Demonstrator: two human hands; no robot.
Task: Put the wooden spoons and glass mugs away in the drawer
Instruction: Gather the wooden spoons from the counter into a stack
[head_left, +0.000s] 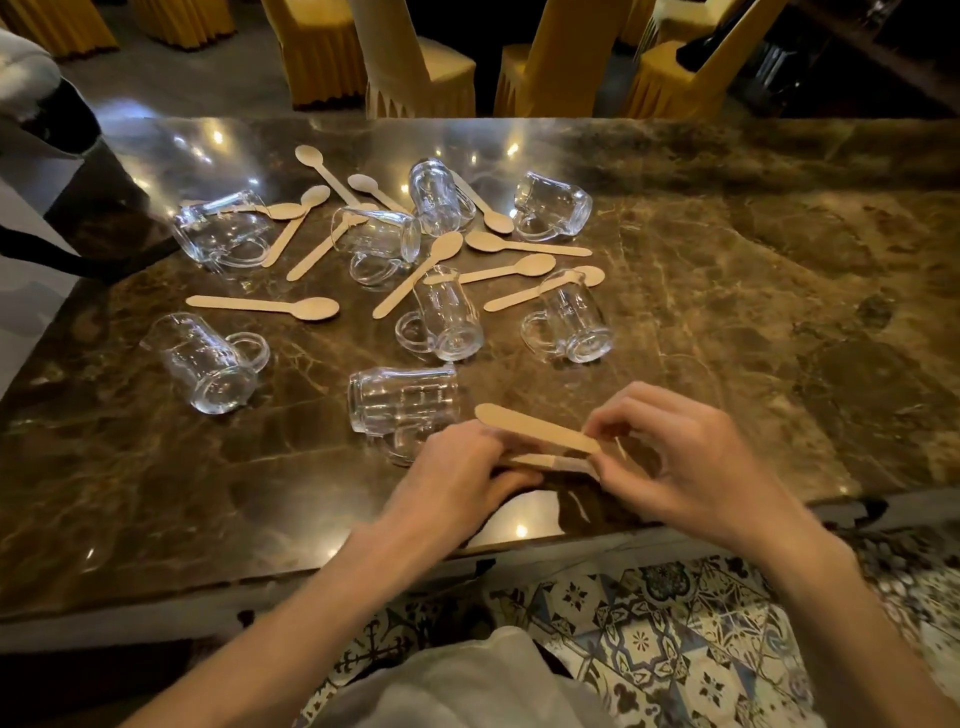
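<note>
The person is gathering spoons into a bundle at the 6 o'clock edge of the dark brown polished marble desk (753, 312), and by my reading this is the collecting step before anything goes to the drawer, which is not showing in the view. The left hand (457, 475) is curling over the near end of a second wooden spoon (545, 461), while the right hand (696, 457) is pinching the 3 o'clock end of a pale flat wooden spoon (535, 427) between fingertips and thumb. That upper spoon is lying slantwise just above the lower one, with its rounded end pointing toward 10 o'clock. Both hands are close together and clamped on the wood, with wrists reaching in from 6 o'clock and forearms bare. To do this well, the two spoons should probably be squared up end to end and passed into one hand, leaving the other free for more. A clear glass mug lying on its side (402, 397) is sitting just beside the left knuckles at 11 o'clock, so the bundle is best lifted clear rather than swept sideways, since the mug looks likely to roll. The other loose wooden spoons (265, 305) and tipped glass mugs (208, 364) are lying scattered from 10 to 1 o'clock, some spoons under or against the glass, and those look to need drawing out gently.
</note>
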